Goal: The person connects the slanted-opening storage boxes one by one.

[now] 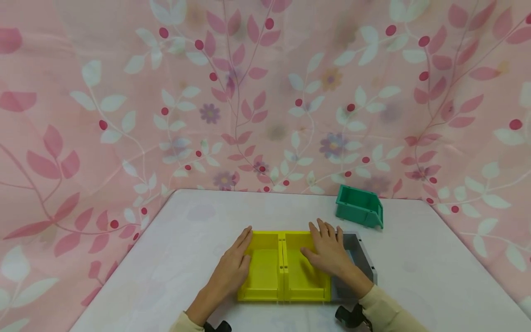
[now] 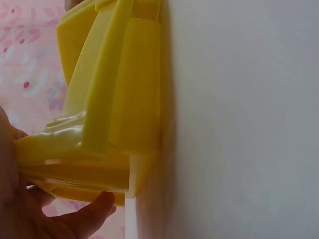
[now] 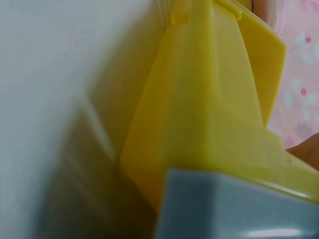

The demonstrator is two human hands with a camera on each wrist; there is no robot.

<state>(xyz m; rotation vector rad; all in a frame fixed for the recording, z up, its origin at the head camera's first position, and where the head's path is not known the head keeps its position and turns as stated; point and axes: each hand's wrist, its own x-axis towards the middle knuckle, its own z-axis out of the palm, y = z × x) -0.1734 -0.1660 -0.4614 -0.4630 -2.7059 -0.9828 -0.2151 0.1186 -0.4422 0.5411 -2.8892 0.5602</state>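
Note:
Two yellow plastic bins stand side by side on the white table: a left bin (image 1: 262, 272) and a right bin (image 1: 299, 276), their inner walls meeting. A grey bin (image 1: 364, 256) adjoins the right one. My left hand (image 1: 230, 272) lies flat along the outer left wall, fingers straight and pointing away from me. Over the wall between the right yellow bin and the grey bin rests my right hand (image 1: 329, 253), fingers spread, thumb toward the yellow interior. In the right wrist view, the grey bin's front corner (image 3: 239, 206) abuts the yellow front.
Behind the row, to the right, a green bin (image 1: 358, 207) sits on the white table (image 1: 186, 230) near its back edge. A pink floral cloth (image 1: 265, 92) hangs behind the table. Black wrist devices (image 1: 350, 316) show below the cuffs.

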